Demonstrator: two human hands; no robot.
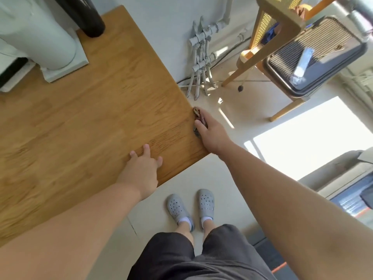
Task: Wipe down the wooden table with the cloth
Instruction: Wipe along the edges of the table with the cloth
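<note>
The wooden table (90, 110) fills the left half of the view, its near corner pointing at my feet. My right hand (212, 132) presses a small dark patterned cloth (198, 116) against the table's right edge, near the corner; most of the cloth is hidden under the fingers. Further left, my left hand (144, 170) rests flat on the tabletop close to the front edge, fingers spread, holding nothing.
A white appliance (38, 35) on a pale base and a black cylinder (88, 19) stand at the table's far left end. Grey pipes (199, 63) run down the wall beyond the table's right edge. A wooden chair (282, 37) stands on the floor at upper right.
</note>
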